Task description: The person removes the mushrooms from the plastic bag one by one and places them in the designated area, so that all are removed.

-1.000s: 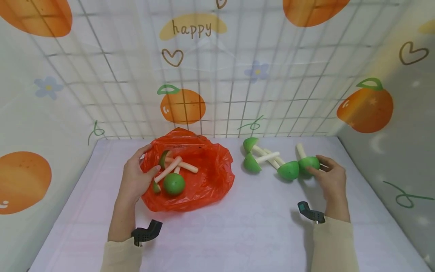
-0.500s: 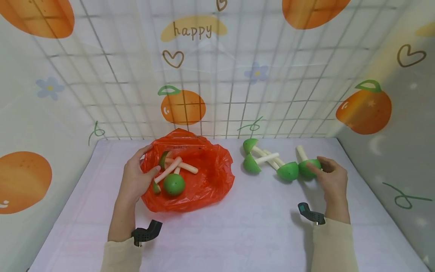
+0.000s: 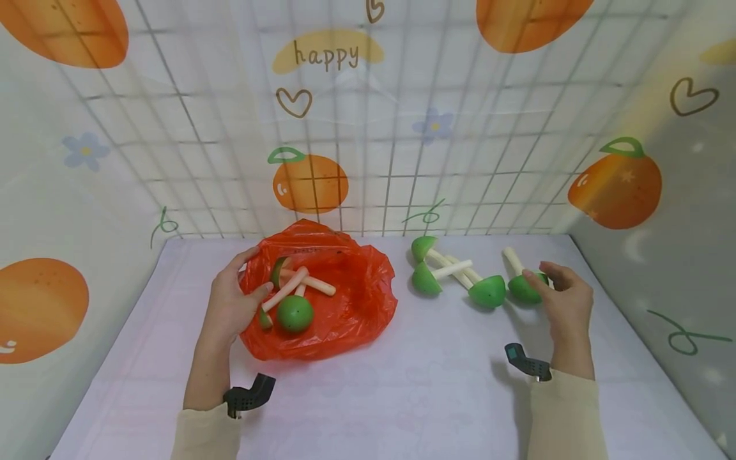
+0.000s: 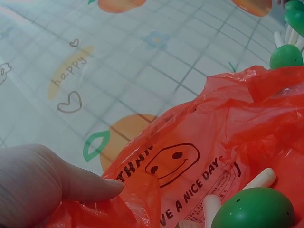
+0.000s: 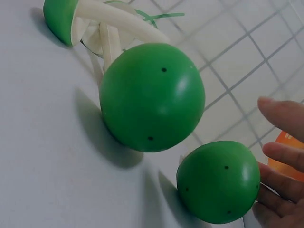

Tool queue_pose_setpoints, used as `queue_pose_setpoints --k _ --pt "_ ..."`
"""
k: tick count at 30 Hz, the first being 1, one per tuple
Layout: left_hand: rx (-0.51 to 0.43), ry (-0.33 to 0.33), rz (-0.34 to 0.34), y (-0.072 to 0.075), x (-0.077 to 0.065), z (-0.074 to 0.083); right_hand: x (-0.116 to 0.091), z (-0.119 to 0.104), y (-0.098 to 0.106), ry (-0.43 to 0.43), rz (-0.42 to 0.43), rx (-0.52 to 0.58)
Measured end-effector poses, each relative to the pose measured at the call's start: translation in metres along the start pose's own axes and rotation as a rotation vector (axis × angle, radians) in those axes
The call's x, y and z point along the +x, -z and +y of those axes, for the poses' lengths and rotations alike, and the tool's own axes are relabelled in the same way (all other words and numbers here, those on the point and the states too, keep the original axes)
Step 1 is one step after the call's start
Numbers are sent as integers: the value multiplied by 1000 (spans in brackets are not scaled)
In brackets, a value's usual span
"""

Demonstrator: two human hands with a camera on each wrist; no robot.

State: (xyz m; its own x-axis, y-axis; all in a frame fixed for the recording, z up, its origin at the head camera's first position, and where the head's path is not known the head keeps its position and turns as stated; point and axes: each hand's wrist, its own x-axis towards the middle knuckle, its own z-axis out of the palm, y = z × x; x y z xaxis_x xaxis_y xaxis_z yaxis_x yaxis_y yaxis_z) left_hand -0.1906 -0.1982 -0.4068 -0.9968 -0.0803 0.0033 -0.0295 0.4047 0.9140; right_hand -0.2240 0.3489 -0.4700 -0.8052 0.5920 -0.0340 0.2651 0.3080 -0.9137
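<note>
My left hand [image 3: 232, 297] pinches the left rim of a red plastic bag [image 3: 356, 300], thumb inside and fingers outside. The bag lies with its mouth spread wide, and print with a smiling face shows in the left wrist view. Inside are several toy mushrooms with pale stems, one with its round green cap [image 3: 295, 314] facing up. At the right, a green-capped toy mushroom [image 5: 218, 183] stands cap down, stem up. Beside that cap is my right hand [image 3: 566, 297]; in the right wrist view its fingertips [image 5: 273, 178] are at the cap's side and the thumb is apart from it.
Left of that mushroom lies a cluster of several more green-capped mushrooms, the nearest cap [image 3: 487, 292] close to it. The white tabletop [image 3: 391, 396] meets a patterned back curtain [image 3: 374, 185] and side curtains. Black cameras [image 3: 250, 391] sit on both wrists.
The mushroom at my right hand has shifted slightly right, and a narrow gap now shows between it and its neighbour. My right hand has moved a little right; the left holds still.
</note>
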Motion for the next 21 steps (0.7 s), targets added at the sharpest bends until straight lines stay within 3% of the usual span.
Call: queue_pose_setpoints --k 13,21 --pt "6 17 1 1 -1 0 -6 -8 2 32 43 -17" --pt "2 5 0 1 -1 1 -15 -27 -11 151 11 -24"
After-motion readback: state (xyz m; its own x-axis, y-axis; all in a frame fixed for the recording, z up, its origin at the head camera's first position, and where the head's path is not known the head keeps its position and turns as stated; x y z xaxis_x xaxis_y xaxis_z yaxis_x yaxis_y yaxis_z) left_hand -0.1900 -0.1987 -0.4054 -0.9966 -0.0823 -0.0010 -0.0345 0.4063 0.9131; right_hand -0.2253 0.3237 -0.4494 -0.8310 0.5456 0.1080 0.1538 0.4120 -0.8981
